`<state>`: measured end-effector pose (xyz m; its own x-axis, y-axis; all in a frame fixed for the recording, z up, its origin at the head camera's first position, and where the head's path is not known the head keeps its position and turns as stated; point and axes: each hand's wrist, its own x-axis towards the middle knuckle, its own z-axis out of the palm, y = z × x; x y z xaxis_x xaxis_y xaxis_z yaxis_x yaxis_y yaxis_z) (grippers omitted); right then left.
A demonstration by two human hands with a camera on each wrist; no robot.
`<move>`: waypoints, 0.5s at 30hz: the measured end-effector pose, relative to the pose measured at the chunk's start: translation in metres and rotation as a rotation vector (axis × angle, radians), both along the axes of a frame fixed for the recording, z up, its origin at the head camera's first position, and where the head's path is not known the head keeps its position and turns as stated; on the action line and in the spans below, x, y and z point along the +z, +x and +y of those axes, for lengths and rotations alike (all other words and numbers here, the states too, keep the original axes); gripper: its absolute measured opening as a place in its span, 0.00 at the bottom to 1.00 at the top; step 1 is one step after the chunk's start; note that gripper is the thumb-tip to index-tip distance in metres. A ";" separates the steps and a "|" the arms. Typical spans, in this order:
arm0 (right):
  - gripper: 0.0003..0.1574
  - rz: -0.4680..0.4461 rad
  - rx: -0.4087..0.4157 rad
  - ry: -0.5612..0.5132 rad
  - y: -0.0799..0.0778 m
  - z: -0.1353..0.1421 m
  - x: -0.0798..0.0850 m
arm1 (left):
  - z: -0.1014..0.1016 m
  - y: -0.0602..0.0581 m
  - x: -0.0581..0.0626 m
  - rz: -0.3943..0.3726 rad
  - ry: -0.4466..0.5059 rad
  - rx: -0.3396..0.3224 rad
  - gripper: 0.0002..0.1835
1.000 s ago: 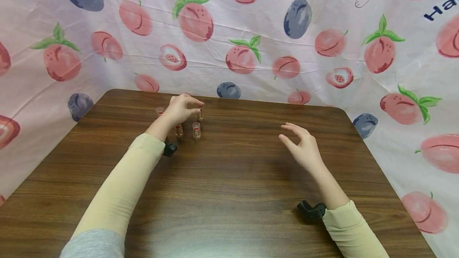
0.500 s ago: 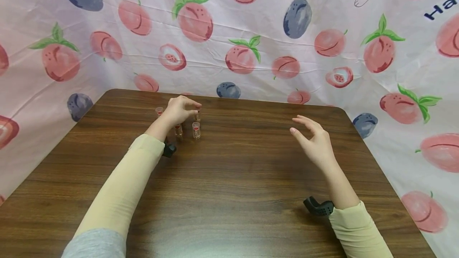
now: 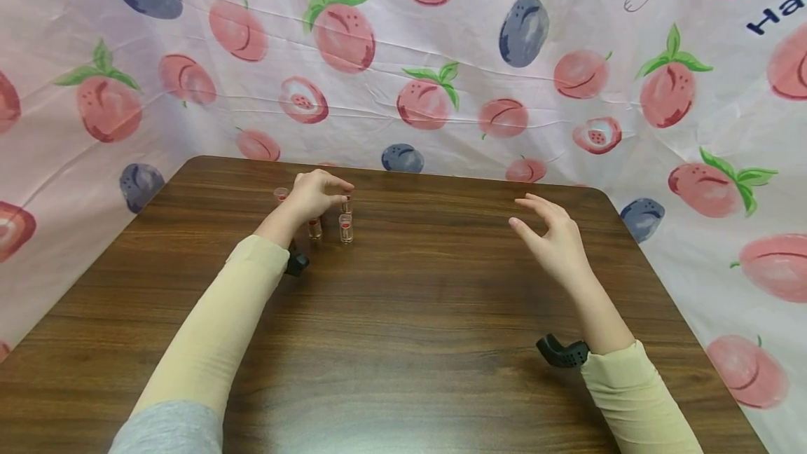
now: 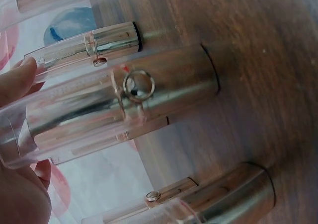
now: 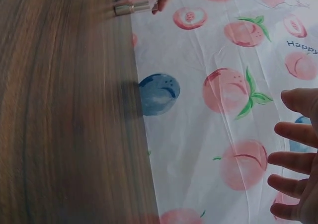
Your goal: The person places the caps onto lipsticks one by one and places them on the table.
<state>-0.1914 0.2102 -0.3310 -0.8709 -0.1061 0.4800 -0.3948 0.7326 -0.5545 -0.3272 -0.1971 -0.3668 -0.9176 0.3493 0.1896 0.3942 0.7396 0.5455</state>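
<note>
Near the back left of the table, my left hand [image 3: 312,195] pinches the clear cap of a lipstick tube [image 3: 347,204] between thumb and fingers. That tube [image 4: 115,41] stands upright and has a gold base. Directly in front of it is another lipstick tube with a red mark [image 3: 346,229]. A similar tube [image 3: 314,229] stands left of that one, and one more [image 3: 281,194] shows behind my wrist. My hand and forearm hide part of the group. Over the right side, my right hand [image 3: 555,244] hovers with fingers spread, holding nothing.
The brown wooden table [image 3: 416,342] has a back edge against a fruit-printed cloth [image 3: 466,33], which also hangs along both sides. A black wrist device [image 3: 562,353] sits on the right wrist, with another [image 3: 297,263] on the left.
My left hand has shifted slightly left with the pinched lipstick tube, which now lines up behind the front one. My right hand has moved right and a little farther back.
</note>
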 end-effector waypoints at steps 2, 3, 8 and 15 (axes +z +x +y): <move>0.26 0.001 -0.001 0.037 -0.004 0.000 0.002 | 0.000 0.000 0.000 0.005 -0.011 -0.001 0.14; 0.26 0.002 0.001 0.054 -0.006 -0.001 0.004 | -0.001 0.000 0.000 0.008 -0.016 -0.002 0.14; 0.28 -0.010 0.014 0.137 -0.014 0.000 0.009 | -0.001 -0.001 0.000 0.013 -0.028 -0.012 0.14; 0.31 -0.069 0.018 0.216 -0.023 0.002 0.016 | -0.002 0.000 0.003 0.009 -0.038 -0.017 0.15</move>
<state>-0.2145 0.2124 -0.3153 -0.8977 -0.2162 0.3840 -0.3759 0.8305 -0.4111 -0.3272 -0.1988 -0.3638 -0.9099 0.3717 0.1841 0.4114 0.7527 0.5139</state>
